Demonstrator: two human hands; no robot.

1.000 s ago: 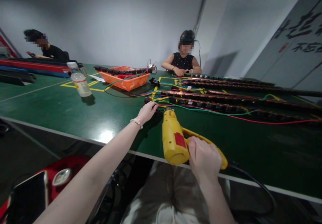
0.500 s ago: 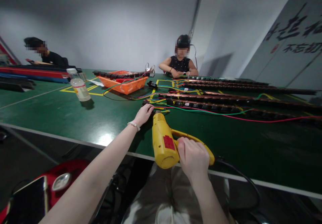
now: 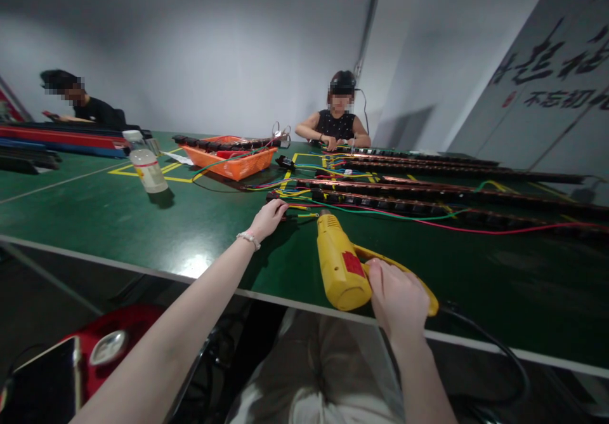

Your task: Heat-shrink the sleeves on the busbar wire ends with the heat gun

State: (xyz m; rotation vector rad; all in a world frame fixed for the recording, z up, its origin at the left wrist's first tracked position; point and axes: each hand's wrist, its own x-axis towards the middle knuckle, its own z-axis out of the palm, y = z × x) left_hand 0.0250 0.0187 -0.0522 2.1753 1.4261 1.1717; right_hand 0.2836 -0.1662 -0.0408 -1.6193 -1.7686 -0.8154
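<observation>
A yellow heat gun [image 3: 340, 265] is in my right hand [image 3: 398, 294], the fingers wrapped round its handle. Its nozzle points away from me, close to the end of a short yellow-green wire [image 3: 307, 215] with a metal tip. My left hand [image 3: 269, 219] is closed at the near end of the wire bundle, pinching wires whose exact number I cannot make out. Beyond the hands lie long black strips with copper-coloured bars [image 3: 404, 188]. A green wire [image 3: 380, 212] and a red wire [image 3: 495, 229] run along them to the right.
On the green table [image 3: 214, 240] stand a plastic bottle [image 3: 148, 167] and an orange basket [image 3: 238, 167]. One co-worker [image 3: 337, 122] sits opposite, another [image 3: 98, 112] at the far left. A red stool [image 3: 124, 322] holds a phone [image 3: 45, 383]. The heat gun's black cord [image 3: 490, 338] hangs at the right.
My right hand has moved the heat gun to the right, so its nozzle has gone from beside my left hand to the tip of the yellow-green wire. My left hand stays nearly in place.
</observation>
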